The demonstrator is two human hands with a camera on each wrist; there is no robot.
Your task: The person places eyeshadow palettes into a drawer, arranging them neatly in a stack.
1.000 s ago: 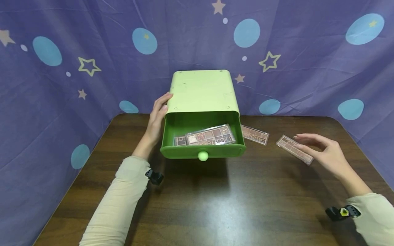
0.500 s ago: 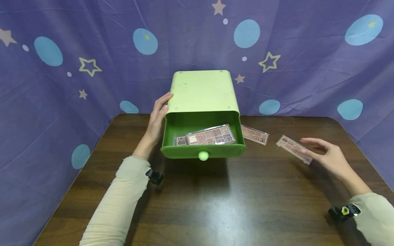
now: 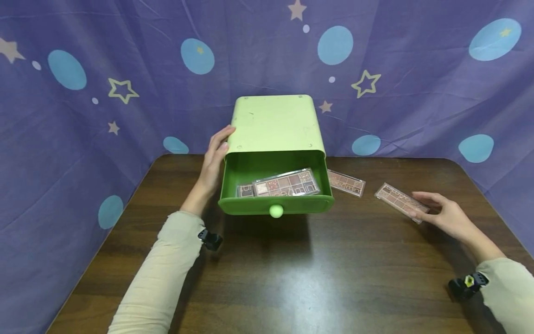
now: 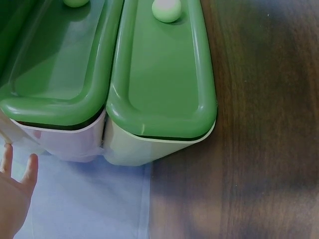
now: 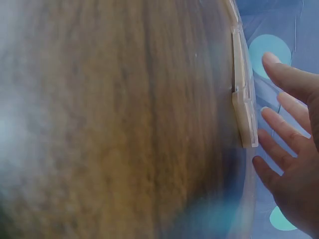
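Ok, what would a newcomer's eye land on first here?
Probably the pale green box in the middle of the head view, its drawer pulled open with palettes inside. Next, the right hand at the right, by another palette. Behind hangs a purple starry cloth.

Pale cream sleeves point(image 3: 148, 280) end beside black wrist cameras point(image 3: 210, 239), one marked yellow.

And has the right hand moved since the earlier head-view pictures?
Yes: the right hand has shifted slightly rightward and nearer the person, away from the green drawer.

The left hand point(image 3: 210, 169) reaches forward, the right hand point(image 3: 449, 216) holds thumb and fingers apart.
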